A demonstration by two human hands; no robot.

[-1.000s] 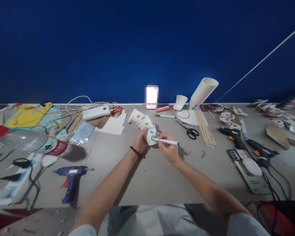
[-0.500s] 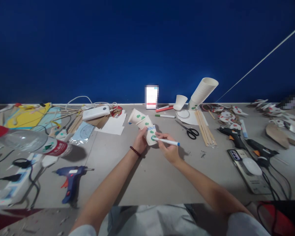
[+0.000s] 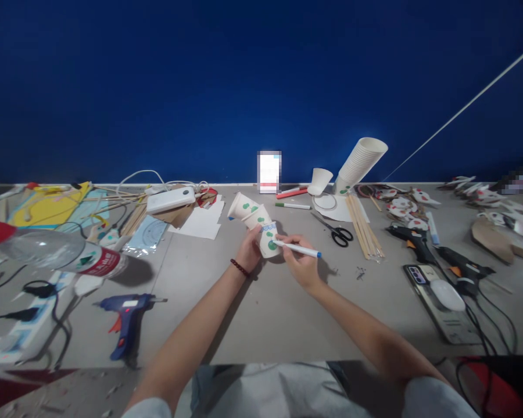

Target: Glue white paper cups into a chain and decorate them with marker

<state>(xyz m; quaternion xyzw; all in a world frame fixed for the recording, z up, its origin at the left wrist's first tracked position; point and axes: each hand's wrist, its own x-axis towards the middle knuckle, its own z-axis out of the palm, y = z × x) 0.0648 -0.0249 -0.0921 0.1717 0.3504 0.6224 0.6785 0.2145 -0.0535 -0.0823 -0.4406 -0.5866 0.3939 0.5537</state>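
My left hand [image 3: 249, 248] grips a white paper cup [image 3: 268, 247] with green spots and a blue wavy line near one end. Two more green-spotted cups lie just beyond it: a middle cup [image 3: 256, 216] and a far cup [image 3: 240, 206]; I cannot tell whether they are joined to the held one. Between the fingers of my right hand [image 3: 301, 264] is a white marker [image 3: 303, 250] with a blue end. Its tip is at the side of the held cup, close to a green spot.
Scissors [image 3: 337, 232], a green-banded marker [image 3: 293, 205], a tall cup stack [image 3: 361, 165] and wooden sticks [image 3: 362, 226] lie ahead and right. A blue glue gun [image 3: 126, 319] and a bottle [image 3: 65, 252] are on the left. A phone [image 3: 442, 305] lies at the right.
My right hand and the marker have shifted slightly to the right. The held cup has turned a little in my left hand.
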